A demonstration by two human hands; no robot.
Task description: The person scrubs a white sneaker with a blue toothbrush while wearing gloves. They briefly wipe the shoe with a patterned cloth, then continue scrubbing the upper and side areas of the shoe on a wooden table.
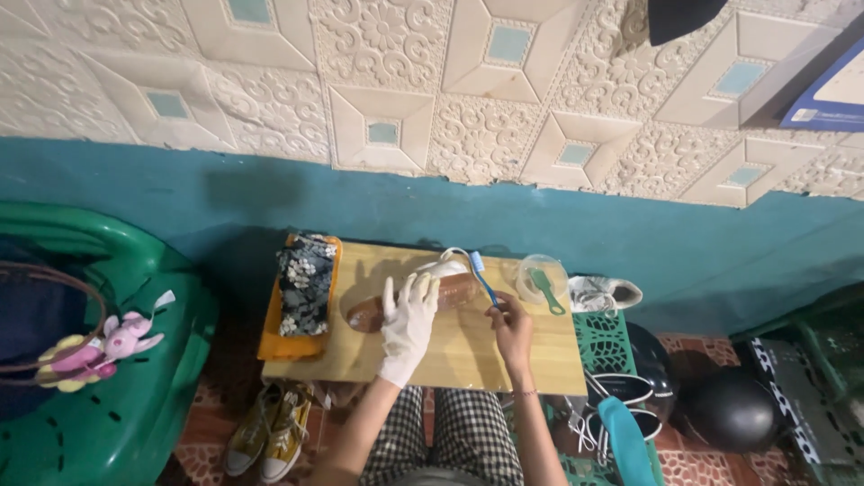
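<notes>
On the wooden surface (540, 373), a folded floral cloth (306, 283) lies to the left and a clear bowl (542, 270) holding a green brush (545, 291) to the right, nothing between them and the hands. The gloved left hand (407, 322) presses flat, fingers spread, on a brown shoe (450, 292) lying left-to-right. The bare right hand (511, 328) pinches a blue toothbrush (481, 277), its head angled up-left against the shoe's right end.

We saw one package: a flat rectangular box (832, 99) at the upper right edge against the patterned wall, blue-bordered with a pale face and a small white label at its corner.
</notes>
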